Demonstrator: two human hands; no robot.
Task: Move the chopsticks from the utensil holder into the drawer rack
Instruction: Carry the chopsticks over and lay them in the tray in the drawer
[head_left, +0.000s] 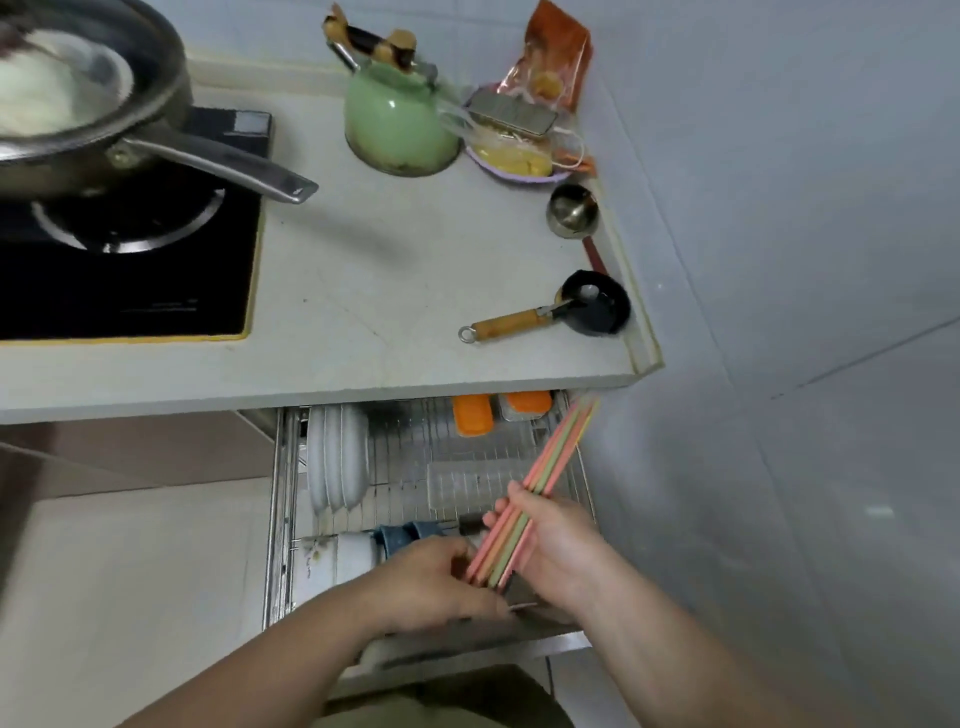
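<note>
Your right hand (550, 545) fingers wrap the chopsticks (540, 483) bundle over the open drawer rack (415, 447), left hand (441, 582) pinching their near ends; light, stiff, slippery, so grip mid-length.

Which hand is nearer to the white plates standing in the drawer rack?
Left. The left hand is below and just right of the white plates; the right hand, sharing the chopsticks, is farther right.

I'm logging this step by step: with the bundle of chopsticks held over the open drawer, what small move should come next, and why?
Probably lower the bundle of pink and green chopsticks into the pulled-out wire drawer rack. Both the right hand and the left hand hold them above it, not yet set down.
</note>
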